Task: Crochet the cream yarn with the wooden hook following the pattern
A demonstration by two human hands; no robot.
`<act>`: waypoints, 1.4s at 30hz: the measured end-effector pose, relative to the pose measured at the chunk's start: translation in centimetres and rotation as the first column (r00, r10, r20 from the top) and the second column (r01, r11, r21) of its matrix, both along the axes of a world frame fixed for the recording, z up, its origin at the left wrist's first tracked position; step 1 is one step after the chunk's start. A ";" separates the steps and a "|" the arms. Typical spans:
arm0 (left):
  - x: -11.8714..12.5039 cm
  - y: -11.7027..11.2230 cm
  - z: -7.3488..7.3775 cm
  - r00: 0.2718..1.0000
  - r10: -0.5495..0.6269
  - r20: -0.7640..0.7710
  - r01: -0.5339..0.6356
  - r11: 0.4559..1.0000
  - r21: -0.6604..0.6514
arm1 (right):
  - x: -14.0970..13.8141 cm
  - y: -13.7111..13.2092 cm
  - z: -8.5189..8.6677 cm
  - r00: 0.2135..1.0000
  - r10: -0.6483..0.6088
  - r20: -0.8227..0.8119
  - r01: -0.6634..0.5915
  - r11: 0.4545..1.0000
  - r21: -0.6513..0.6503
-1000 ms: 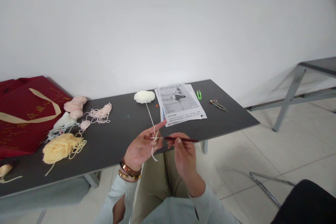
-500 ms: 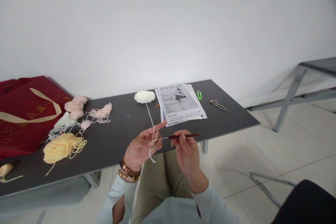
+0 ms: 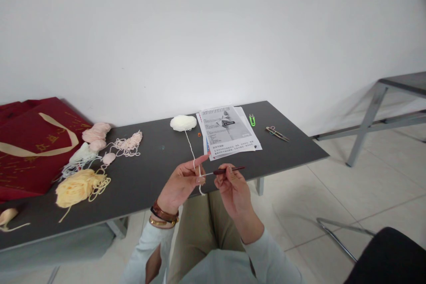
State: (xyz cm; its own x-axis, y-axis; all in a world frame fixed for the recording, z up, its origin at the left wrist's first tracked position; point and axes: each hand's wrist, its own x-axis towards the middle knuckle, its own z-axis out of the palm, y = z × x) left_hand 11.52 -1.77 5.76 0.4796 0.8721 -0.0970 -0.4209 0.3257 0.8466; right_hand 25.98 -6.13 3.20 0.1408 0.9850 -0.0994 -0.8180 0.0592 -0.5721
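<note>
Grips a slim, dark-red-handled metal crochet hook between the thumb and fingers of the right hand, at the lower centre of the frame. Lies nearly level across the gap between both hands, with the handle end to the right and slightly raised, and the thin shaft pointing left to the thumb of the left hand. Pinches soft white yarn in that left hand, with the index finger stretched out under a strand. Runs from there up the frame to a plump white yarn ball, just left of the white printed sheets. Cannot tell whether the tip sits inside a loop. Compared with half a second ago, shows the loose yarn end higher and further right, the left thumb reaching further right, and the handle slightly further left
</note>
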 end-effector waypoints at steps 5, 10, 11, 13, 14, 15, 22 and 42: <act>0.7 -0.6 -0.3 0.978 0.042 -0.203 -0.028 0.997 0.071 | -0.6 -0.1 0.3 1.000 0.022 0.012 -0.021 0.999 -0.040; 0.6 -0.5 -0.4 0.978 0.088 -0.188 -0.074 0.994 0.083 | -0.5 0.1 0.4 1.000 -0.009 0.027 0.010 0.999 -0.036; 0.6 -0.4 -0.4 0.977 0.104 -0.188 -0.089 0.992 0.085 | -0.5 0.1 0.3 1.000 0.006 0.023 -0.005 0.999 -0.038; 0.5 -0.2 -0.5 0.975 0.122 -0.185 -0.108 0.991 0.084 | -0.4 0.1 0.2 0.999 0.031 0.016 -0.030 0.999 -0.042; 0.5 -0.2 -0.6 0.975 0.119 -0.186 -0.106 0.991 0.080 | -0.3 0.1 0.1 0.999 0.037 0.014 -0.037 0.998 -0.044; 0.5 -0.2 -0.6 0.976 0.106 -0.190 -0.093 0.993 0.075 | -0.3 0.1 0.1 0.999 0.040 0.013 -0.039 0.998 -0.048; 0.6 -0.9 0.2 0.987 -0.016 -0.162 0.019 1.000 0.014 | -0.5 0.3 0.1 1.000 0.004 0.012 -0.003 0.997 -0.074; 0.6 -0.9 0.5 0.956 0.058 -0.289 -0.020 0.991 0.133 | -0.5 0.2 -0.5 1.000 0.019 -0.022 -0.020 0.997 -0.072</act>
State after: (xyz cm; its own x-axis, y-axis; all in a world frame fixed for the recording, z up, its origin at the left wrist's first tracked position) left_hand 12.09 -2.70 6.26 0.4125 0.9036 -0.1150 -0.1598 0.1961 0.9675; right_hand 25.53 -5.92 2.75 0.1186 0.9777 -0.1733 -0.8305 0.0020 -0.5569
